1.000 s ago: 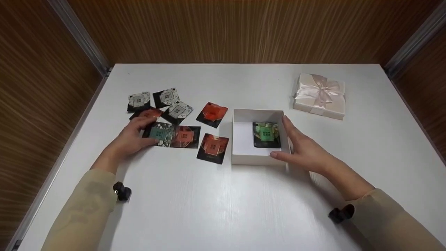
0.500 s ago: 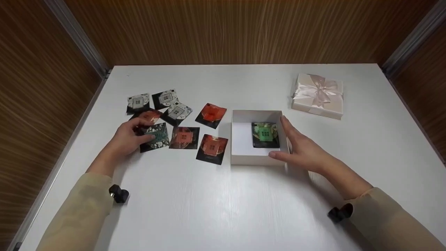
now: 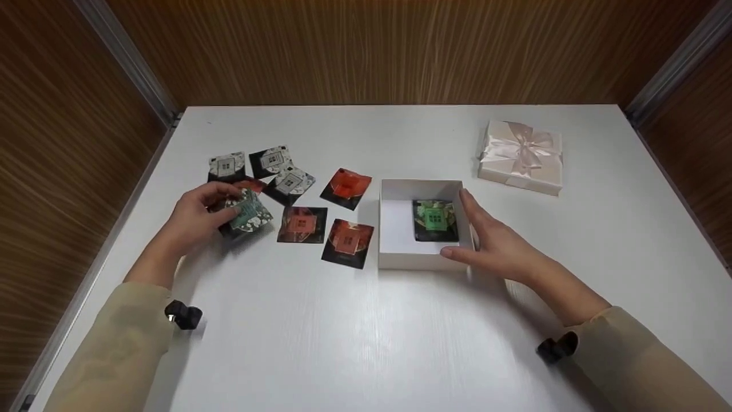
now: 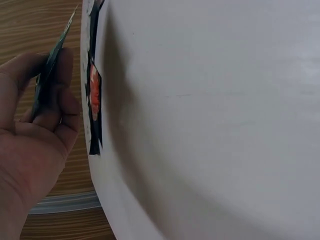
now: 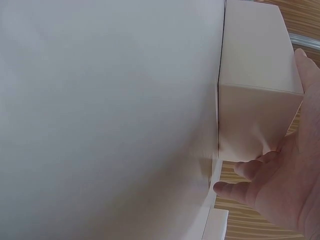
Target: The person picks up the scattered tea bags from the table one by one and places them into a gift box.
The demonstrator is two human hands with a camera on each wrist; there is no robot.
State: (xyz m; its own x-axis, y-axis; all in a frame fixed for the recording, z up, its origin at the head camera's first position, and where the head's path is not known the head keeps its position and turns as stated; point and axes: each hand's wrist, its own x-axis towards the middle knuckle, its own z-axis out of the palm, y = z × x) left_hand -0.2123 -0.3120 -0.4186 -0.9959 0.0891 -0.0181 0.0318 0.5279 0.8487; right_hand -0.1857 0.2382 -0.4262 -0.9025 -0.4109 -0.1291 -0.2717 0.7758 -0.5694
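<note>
My left hand (image 3: 197, 214) pinches a green-and-black tea sachet (image 3: 250, 212) between thumb and fingers. The sachet is lifted and tilted, and the left wrist view shows it edge-on (image 4: 50, 72) above the table level. My right hand (image 3: 503, 246) rests against the right side of an uncovered white box (image 3: 394, 262), its fingers mostly straight. The thumb lies at the front rim and the forefinger along the right wall. Inside the box, toward the right, lies a bright green tea sachet (image 3: 436, 220). The right wrist view shows the box's outer corner (image 5: 260, 115) beside that hand.
Red sachets (image 3: 303, 225) lie left of the box, one of them (image 3: 346, 187) farther back. White-and-black sachets (image 3: 227, 166) sit behind my left hand, with another red sachet (image 3: 251, 184) partly covered. A pale lid with a satin bow (image 3: 523, 154) stands at the back right.
My left hand has drawn the green-and-black sachet left, away from the red one beside it, and raised and tilted it off the table. The right hand has stayed at the box.
</note>
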